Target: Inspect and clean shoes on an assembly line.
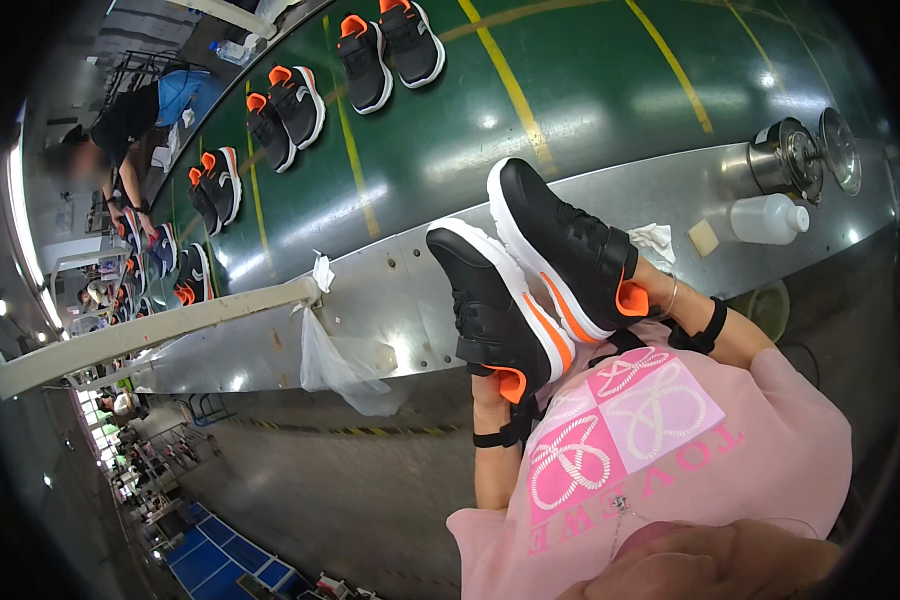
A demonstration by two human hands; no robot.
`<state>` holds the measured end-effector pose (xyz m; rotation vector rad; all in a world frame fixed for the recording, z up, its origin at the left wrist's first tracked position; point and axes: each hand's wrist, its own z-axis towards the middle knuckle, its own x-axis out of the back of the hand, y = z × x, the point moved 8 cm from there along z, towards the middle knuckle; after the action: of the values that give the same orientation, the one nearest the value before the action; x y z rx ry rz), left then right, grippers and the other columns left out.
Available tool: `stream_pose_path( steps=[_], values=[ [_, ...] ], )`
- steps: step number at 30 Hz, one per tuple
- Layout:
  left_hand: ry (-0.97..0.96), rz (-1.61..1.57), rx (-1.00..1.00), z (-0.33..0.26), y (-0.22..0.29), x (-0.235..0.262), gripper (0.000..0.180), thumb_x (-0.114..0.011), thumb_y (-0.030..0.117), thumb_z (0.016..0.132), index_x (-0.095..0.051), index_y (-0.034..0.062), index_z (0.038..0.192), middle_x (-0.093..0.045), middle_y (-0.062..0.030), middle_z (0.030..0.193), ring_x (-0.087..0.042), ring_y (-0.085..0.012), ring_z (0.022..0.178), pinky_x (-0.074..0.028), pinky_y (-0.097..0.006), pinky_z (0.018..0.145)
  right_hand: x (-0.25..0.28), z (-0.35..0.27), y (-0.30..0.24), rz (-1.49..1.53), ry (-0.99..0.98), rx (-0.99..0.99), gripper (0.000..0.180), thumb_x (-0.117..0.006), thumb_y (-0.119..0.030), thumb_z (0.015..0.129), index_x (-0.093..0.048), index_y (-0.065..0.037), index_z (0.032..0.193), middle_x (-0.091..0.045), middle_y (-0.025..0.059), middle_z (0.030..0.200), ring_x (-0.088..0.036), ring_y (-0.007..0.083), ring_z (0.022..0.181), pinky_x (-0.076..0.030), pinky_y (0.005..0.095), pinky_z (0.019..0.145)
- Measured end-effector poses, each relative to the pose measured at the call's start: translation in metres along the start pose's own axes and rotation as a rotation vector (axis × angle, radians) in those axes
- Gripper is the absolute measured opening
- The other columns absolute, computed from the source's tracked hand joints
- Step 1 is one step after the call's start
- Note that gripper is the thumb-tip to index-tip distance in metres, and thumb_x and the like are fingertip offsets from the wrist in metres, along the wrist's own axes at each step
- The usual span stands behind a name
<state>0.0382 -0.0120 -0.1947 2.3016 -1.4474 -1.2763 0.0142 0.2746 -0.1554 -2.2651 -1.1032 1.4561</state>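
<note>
I hold up a pair of black sneakers with white soles, orange sole patches and orange lining, one on each hand. My left hand is pushed into the collar of the left sneaker, and its fingers are hidden inside. The other sneaker sits on my right hand, whose fingers the shoe also covers. Both toes point away from me, over the edge of the metal ledge. The white soles face each other, close together near the heels.
Several black-and-orange sneakers stand in pairs on the green conveyor. On the metal ledge are a white bottle, a metal pot, a tan block and crumpled tissue. A plastic bag hangs below a pale bar. A co-worker handles shoes at far left.
</note>
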Motion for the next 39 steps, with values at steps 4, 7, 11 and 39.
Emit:
stream_pose_path(
  steps=[4, 7, 11, 39],
  values=[
    [-0.035, 0.074, -0.076, 0.000, 0.011, -0.018, 0.048, -0.059, 0.029, 0.095, -0.057, -0.0013, 0.131, -0.062, -0.0150, 0.129, -0.063, -0.0285, 0.114, -0.054, -0.043, 0.097, 0.001, 0.002, -0.008, -0.154, -0.103, 0.121, 0.076, -0.057, 0.003, 0.078, -0.032, -0.012, 0.148, -0.050, 0.0010, 0.132, -0.051, 0.0120, 0.121, -0.041, 0.0291, 0.105],
    [-0.115, 0.138, -0.090, 0.005, 0.014, -0.018, 0.043, -0.059, 0.015, 0.092, -0.055, 0.0013, 0.133, -0.062, -0.0130, 0.127, -0.063, -0.0275, 0.114, -0.053, -0.041, 0.097, 0.001, 0.001, -0.007, -0.137, -0.077, 0.135, 0.073, -0.056, -0.001, 0.078, -0.032, -0.012, 0.147, -0.050, 0.0021, 0.128, -0.049, 0.0121, 0.120, -0.039, 0.0284, 0.105],
    [-0.153, 0.058, -0.065, 0.011, 0.022, -0.037, 0.054, -0.055, 0.000, 0.086, -0.048, 0.0058, 0.139, -0.059, -0.0116, 0.129, -0.060, -0.0269, 0.118, -0.050, -0.039, 0.102, -0.007, -0.001, -0.017, -0.246, -0.038, 0.167, 0.070, -0.055, -0.006, 0.082, -0.032, -0.011, 0.148, -0.048, 0.0047, 0.132, -0.048, 0.0146, 0.122, -0.036, 0.0295, 0.108],
    [-0.185, 0.180, -0.291, 0.012, 0.084, -0.113, 0.070, -0.050, 0.002, 0.090, -0.023, -0.0044, 0.154, -0.037, -0.0170, 0.153, -0.044, -0.0269, 0.139, -0.038, -0.040, 0.114, -0.038, -0.001, -0.059, -0.651, 0.134, 0.314, 0.050, -0.052, -0.028, 0.104, -0.045, -0.006, 0.148, -0.057, -0.0010, 0.102, -0.049, 0.0064, 0.091, -0.042, 0.0227, 0.078]
  ],
)
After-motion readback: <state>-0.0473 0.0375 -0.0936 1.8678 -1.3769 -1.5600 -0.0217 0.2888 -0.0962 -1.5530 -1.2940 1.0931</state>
